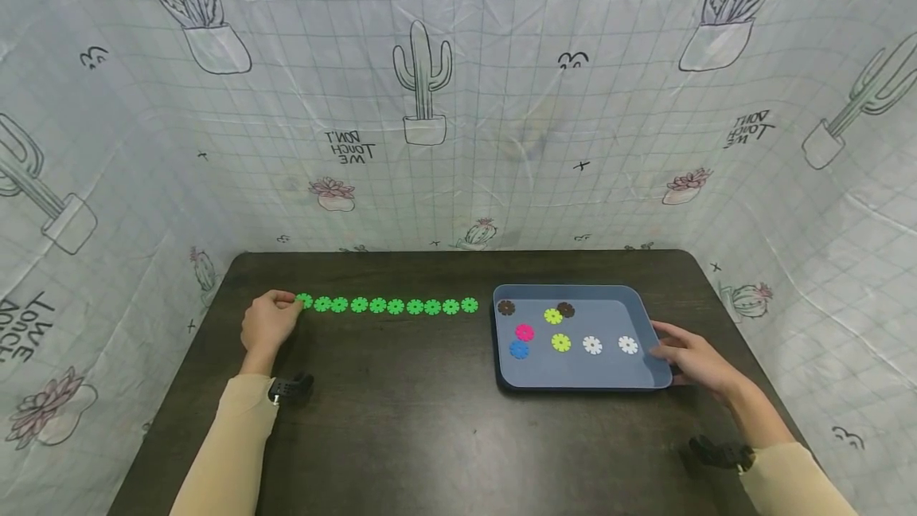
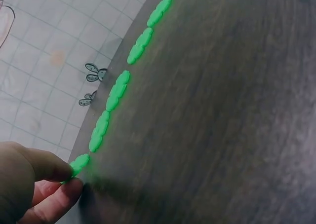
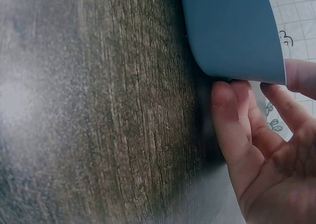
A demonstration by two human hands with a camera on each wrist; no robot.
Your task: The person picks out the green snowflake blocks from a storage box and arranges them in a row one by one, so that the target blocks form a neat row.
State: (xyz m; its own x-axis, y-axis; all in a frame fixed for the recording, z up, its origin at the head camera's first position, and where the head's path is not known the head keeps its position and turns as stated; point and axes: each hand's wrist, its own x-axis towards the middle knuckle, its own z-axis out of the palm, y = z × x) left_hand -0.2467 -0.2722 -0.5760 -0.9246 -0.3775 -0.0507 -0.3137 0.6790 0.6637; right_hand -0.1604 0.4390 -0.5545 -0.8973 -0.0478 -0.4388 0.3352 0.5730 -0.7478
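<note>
My left hand (image 1: 269, 323) pinches a green snowflake disc (image 1: 306, 301) between thumb and fingertips at the left end of a row. Several more green snowflake discs (image 1: 378, 305) run rightward from it in a nearly straight line on the table. In the left wrist view, the pinched disc (image 2: 80, 163) is tilted and partly hidden by the fingers. My right hand (image 1: 693, 355) holds the right side of a blue-grey tray (image 1: 573, 382), thumb over the rim. From the right wrist, other fingers (image 3: 225, 103) show against the tray's outer wall and underside.
Inside the tray lie loose discs: two brown, two yellow, two white, a pink one (image 1: 524, 333) and a blue one (image 1: 519, 349). The dark wooden table (image 1: 401, 436) ends at a patterned cloth (image 1: 501, 181) behind and at both sides.
</note>
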